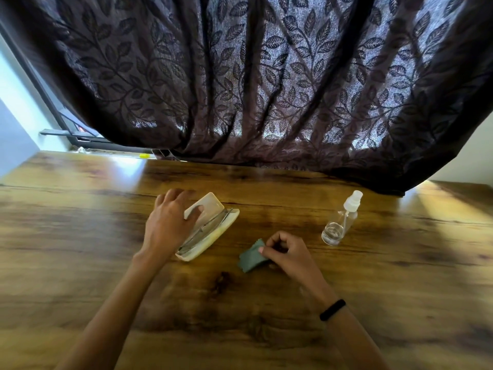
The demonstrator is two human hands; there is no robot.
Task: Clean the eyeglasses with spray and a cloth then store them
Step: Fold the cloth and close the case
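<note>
Left hand [170,222] grips the lid [205,206] of the case [213,240], eyeglasses [205,228] inside; opening or closing, can't tell. Right hand [288,255] pinches the cloth [252,256] on the tabletop [106,236], at 4 o'clock of the case. Spray bottle [338,222] stands upright at 2 o'clock of that hand, parked clear of it.

Wooden table [80,222], dark leaf-patterned curtain [253,76] backlit by daylight, window frame [53,102] at left
</note>
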